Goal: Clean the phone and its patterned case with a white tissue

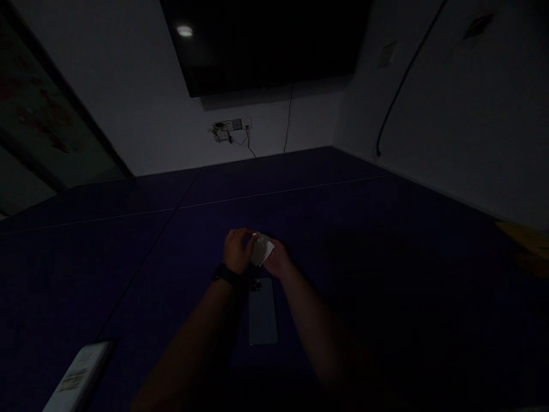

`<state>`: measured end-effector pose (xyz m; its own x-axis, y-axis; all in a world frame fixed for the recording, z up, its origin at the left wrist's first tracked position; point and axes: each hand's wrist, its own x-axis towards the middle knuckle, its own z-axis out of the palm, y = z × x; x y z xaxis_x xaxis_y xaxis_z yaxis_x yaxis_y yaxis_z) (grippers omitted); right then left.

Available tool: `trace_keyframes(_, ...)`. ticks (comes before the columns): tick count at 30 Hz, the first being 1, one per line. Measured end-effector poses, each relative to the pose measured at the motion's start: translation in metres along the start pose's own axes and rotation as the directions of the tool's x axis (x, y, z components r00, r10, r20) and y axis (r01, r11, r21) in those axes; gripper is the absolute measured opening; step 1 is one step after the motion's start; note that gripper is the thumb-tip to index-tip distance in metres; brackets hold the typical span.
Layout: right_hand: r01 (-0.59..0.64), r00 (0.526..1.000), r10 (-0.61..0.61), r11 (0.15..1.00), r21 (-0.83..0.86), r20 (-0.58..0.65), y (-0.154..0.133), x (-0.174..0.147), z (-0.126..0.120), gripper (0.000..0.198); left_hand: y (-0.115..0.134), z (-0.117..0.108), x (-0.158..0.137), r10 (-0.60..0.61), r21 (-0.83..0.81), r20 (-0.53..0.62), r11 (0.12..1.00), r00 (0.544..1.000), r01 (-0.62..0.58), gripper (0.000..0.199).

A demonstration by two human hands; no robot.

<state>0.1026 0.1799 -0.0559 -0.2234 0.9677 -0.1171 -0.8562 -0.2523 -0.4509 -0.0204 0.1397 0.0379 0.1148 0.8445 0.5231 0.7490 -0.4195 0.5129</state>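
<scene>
Between my two hands is a small white piece (262, 250), thin and paper-like; the dim light hides whether it is paper or tissue. My left hand (238, 250), with a dark watch (226, 274) on its wrist, pinches its left edge between thumb and fingers. On the other side, my right hand (277, 258) grips its right edge, with some fingers hidden beneath. Just below the hands, a phone (263, 312) lies back side up, its camera lenses toward the far end.
A dark blue-purple surface (141, 309) with thin seams spreads around. At lower left lies a white box-like object (79, 375). A screen (274, 43) hangs on the far wall above sockets (234, 125) with cables. Something yellow (525, 237) shows at the right edge.
</scene>
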Motion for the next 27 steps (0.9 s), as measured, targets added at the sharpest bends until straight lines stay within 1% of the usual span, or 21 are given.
trace_keyframes(4,-0.047,0.998,0.047,0.999,-0.004,-0.047,0.001,0.0,-0.002,0.029,-0.004,-0.01,-0.004,-0.008,0.039,-0.013,0.999,1.0,0.008,0.015)
trace_keyframes(8,-0.071,0.995,0.07,0.997,-0.01,-0.071,0.0,0.002,-0.004,0.031,-0.01,-0.014,-0.007,-0.013,0.068,-0.01,0.998,1.0,0.013,0.016)
trace_keyframes(12,-0.08,0.994,0.079,0.997,-0.012,-0.079,-0.002,0.002,-0.003,0.035,-0.015,-0.015,-0.01,-0.017,0.067,-0.026,0.998,1.0,0.019,0.015)
trace_keyframes(15,-0.086,0.994,0.084,0.996,-0.017,-0.074,-0.002,0.002,-0.003,0.037,-0.018,-0.017,-0.014,-0.003,0.062,-0.01,0.998,1.0,0.004,0.014)
trace_keyframes(18,-0.091,0.994,0.089,0.996,-0.025,-0.07,-0.002,0.003,-0.005,0.032,-0.017,-0.022,-0.016,0.009,0.05,-0.008,0.999,1.0,-0.008,0.013)
trace_keyframes(20,-0.094,0.993,0.091,0.995,-0.033,-0.073,-0.002,0.004,-0.006,0.03,-0.016,-0.032,-0.015,0.005,0.041,-0.048,0.999,0.999,-0.003,0.016)
trace_keyframes(23,-0.094,0.993,0.09,0.995,-0.046,-0.079,-0.001,0.006,-0.007,0.03,-0.014,-0.054,-0.01,-0.007,0.042,-0.123,0.999,0.992,0.012,0.023)
trace_keyframes(25,-0.092,0.993,0.088,0.994,-0.051,-0.08,-0.001,0.006,-0.007,0.032,-0.015,-0.069,-0.008,-0.011,0.051,-0.138,0.999,0.99,0.018,0.024)
trace_keyframes(27,-0.09,0.993,0.086,0.995,-0.051,-0.077,-0.001,0.004,-0.006,0.035,-0.018,-0.077,-0.007,-0.016,0.062,-0.13,0.998,0.991,0.024,0.024)
